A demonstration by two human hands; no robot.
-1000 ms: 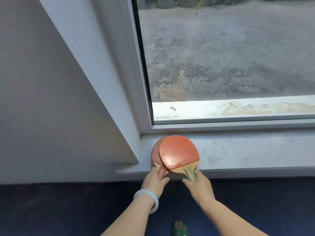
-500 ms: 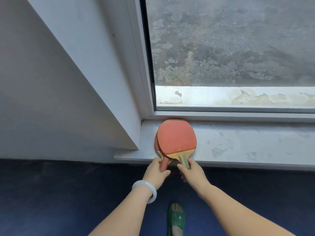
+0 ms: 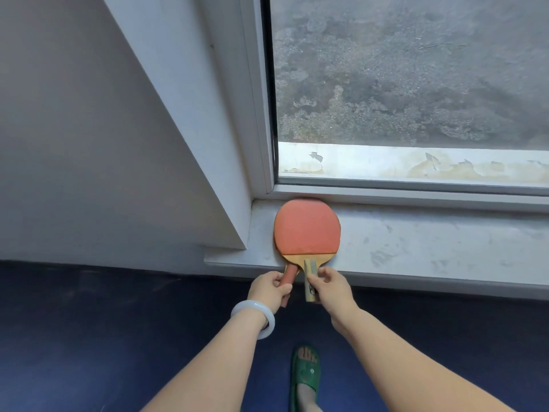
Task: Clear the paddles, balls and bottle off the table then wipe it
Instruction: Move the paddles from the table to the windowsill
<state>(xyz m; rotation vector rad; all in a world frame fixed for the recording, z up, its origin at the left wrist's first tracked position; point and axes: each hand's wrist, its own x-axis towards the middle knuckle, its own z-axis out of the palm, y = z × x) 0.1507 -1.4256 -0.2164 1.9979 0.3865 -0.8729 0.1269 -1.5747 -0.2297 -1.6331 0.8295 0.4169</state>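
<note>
On windowsill [image 3: 416, 245], stacked paddles [image 3: 306, 227]

Both forearms are bare, with no sleeves showing anywhere up to the picture's lower edge. A smooth, pale white, glossy round bangle [image 3: 255, 319] circles the left wrist, just behind the left hand [image 3: 269, 289]. The right hand [image 3: 332, 288] and its wrist carry nothing. One foot wears a green open-toed slipper [image 3: 305, 372] with a small pale emblem.
</note>
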